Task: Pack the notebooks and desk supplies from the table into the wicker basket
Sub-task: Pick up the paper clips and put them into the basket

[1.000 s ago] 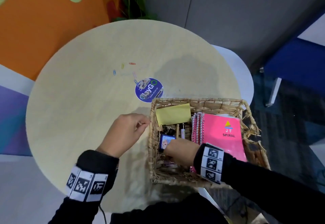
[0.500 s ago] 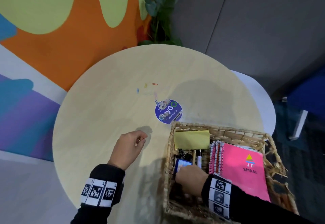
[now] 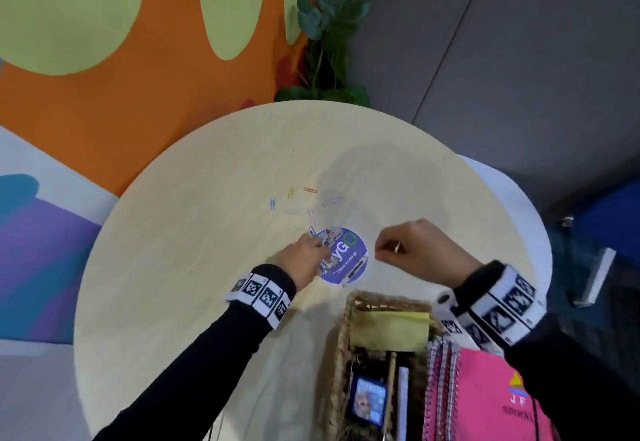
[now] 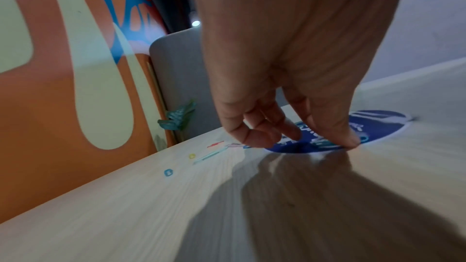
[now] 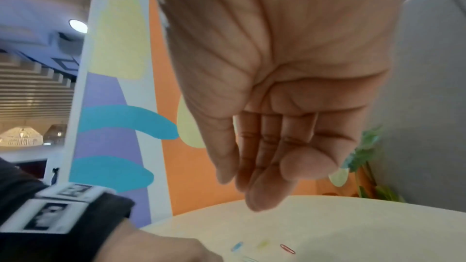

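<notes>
Loose paper clips (image 3: 292, 192) lie flat on the bench (image 3: 173, 267) just beyond the round blue sticker (image 3: 343, 256). Left hand (image 3: 304, 260) is closest, fingertips pressing the sticker's edge, empty; right hand (image 3: 419, 250) hovers relaxed beside it, empty too.

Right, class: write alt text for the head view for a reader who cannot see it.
Two hands reach over a round pale table: the left hand touches a round blue sticker, the right hand hovers beside it. Coloured paper clips lie beyond; a wicker basket near the person holds a pink spiral notebook and a yellow pad.
</notes>
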